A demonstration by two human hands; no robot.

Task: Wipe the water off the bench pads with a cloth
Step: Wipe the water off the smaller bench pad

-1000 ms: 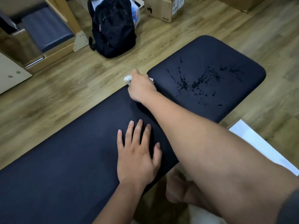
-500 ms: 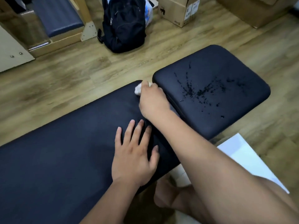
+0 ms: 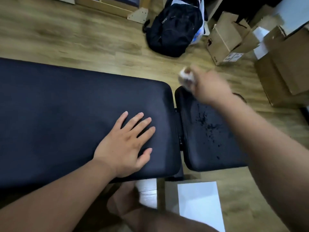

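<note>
A wood-plank floor [image 3: 83,39] fills the background. Across it runs the long bench pad [image 3: 58,114], covered in a dark navy, faintly matte material with rounded corners. Its surface looks dry and even, with no droplets that can be made out. Just beside its right end, across a narrow gap bridged by a dark bracket [image 3: 179,129], sits the shorter seat pad [image 3: 205,151] in the same dark covering. Water [image 3: 207,124] lies on this pad as a spatter of small glossy black-looking beads and streaks, thickest near the middle, with a few stray drops trailing toward the near edge.

Brown cardboard boxes [image 3: 225,39] are stacked on the floor at upper right, and a black backpack [image 3: 173,29] lies to their left, well apart from the bench. A white sheet of paper [image 3: 200,206] lies on the floor below the seat pad, near a bare foot [image 3: 123,200].

The left hand [image 3: 125,144] rests palm-down on the long pad near its right end, its fingers straight and spread and gripping nothing. The right hand [image 3: 210,87], blurred, reaches over the far-left corner of the seat pad with its fingers curled around a crumpled white cloth [image 3: 186,77]. The cloth bulges out past the knuckles, partly over the floor; the blur hides whether it touches the pad. It is clear of the water spatter, which sits nearer the camera.
</note>
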